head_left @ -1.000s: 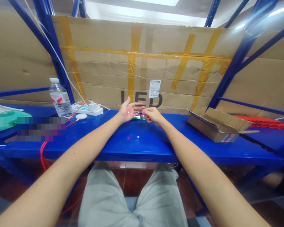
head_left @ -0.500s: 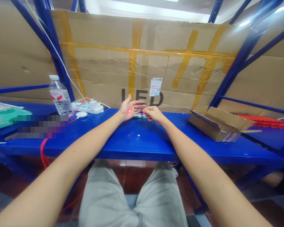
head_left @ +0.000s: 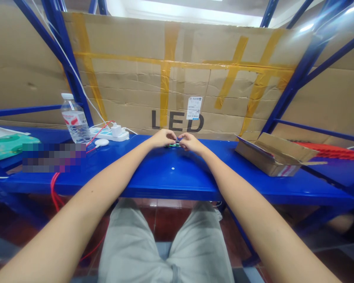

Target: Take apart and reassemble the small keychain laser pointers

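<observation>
My left hand [head_left: 164,138] and my right hand [head_left: 191,142] meet over the far middle of the blue table [head_left: 153,177]. Between their fingertips is a small dark, shiny laser pointer [head_left: 177,141], mostly hidden by the fingers. Both hands are closed in a pinch on it. Just below the fingers, shiny green metallic pieces [head_left: 172,146] lie on the tabletop, partly covered and too small to make out well. A small white round spot [head_left: 173,168] shows on the table nearer to me.
A water bottle [head_left: 75,120], a white power strip [head_left: 119,135] and red cables [head_left: 55,188] are at the left, beside a green packet [head_left: 11,144]. An open cardboard box [head_left: 271,157] stands at the right near red material [head_left: 327,150]. A large cardboard sheet [head_left: 129,86] rises behind the table.
My left hand has turned from an open palm with a red light dot on it to a pinch at the laser pointer in my right hand. The red dot is gone.
</observation>
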A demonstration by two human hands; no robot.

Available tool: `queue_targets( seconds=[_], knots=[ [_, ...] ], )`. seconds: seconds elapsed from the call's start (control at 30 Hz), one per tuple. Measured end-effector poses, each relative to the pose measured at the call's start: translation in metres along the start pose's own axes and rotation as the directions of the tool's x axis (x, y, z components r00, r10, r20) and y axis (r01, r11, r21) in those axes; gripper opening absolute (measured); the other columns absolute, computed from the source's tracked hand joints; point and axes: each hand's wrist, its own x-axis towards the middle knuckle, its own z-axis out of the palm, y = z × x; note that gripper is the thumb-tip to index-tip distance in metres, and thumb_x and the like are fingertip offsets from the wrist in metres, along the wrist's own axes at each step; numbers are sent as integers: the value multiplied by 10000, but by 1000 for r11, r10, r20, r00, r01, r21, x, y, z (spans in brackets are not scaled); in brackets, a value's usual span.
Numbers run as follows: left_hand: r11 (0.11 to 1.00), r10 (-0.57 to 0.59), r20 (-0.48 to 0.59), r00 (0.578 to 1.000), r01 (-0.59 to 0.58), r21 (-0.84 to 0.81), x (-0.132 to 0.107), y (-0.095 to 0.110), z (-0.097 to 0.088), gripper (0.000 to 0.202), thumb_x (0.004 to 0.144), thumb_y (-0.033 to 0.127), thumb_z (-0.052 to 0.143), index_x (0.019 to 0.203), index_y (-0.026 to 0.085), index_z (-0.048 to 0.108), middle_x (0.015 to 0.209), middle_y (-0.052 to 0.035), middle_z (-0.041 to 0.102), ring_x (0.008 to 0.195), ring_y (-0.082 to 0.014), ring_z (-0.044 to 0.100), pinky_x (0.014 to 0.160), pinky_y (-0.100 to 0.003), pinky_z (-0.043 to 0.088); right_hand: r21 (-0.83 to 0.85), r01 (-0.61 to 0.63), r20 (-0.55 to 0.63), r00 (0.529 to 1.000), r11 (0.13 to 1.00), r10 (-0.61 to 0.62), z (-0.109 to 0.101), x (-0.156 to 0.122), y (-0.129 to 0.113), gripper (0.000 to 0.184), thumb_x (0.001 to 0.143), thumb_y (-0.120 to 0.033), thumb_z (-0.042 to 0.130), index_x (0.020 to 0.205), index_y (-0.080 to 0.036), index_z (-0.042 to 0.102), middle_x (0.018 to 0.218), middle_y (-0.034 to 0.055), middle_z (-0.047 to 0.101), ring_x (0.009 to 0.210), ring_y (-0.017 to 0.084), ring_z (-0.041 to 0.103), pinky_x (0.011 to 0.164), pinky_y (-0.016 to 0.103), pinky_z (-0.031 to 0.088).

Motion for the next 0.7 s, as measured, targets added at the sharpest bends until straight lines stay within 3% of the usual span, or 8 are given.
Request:
queue_targets(
  seconds=[0.17,0.4,0.53,0.7],
  knots=[
    [959,8,2,1000,-8,284,-4,-9,-3,150,640,167,717,788,165,691,711,-22,687,655,-165,613,637,-286,465,-220,75,-5,997,973,-78,-5,13,23,370,692,23,572,1013,-156,532,774,-14,627,669,111,552,648,216,431],
    [877,-82,51,995,48,479,-11,-6,-3,90,669,185,656,755,182,681,692,-29,684,660,-192,634,598,-282,448,-609,140,39,988,780,-146,-7,17,28,206,754,-14,593,898,-127,689,939,90,710,849,187,614,779,265,435],
    [838,-86,59,995,41,545,-11,-9,-3,96,671,198,648,753,192,696,719,-37,695,694,-205,637,618,-283,443,-684,178,91,983,708,-159,-5,16,27,222,775,-36,592,874,-139,761,946,110,724,890,223,626,795,276,424],
    [783,-58,34,998,25,621,-8,-16,-3,112,716,258,643,781,206,718,813,-76,720,776,-241,647,700,-306,459,-772,148,10,975,618,-222,-7,15,28,259,774,-81,617,954,-166,783,1050,147,677,953,252,608,847,303,426]
  ],
)
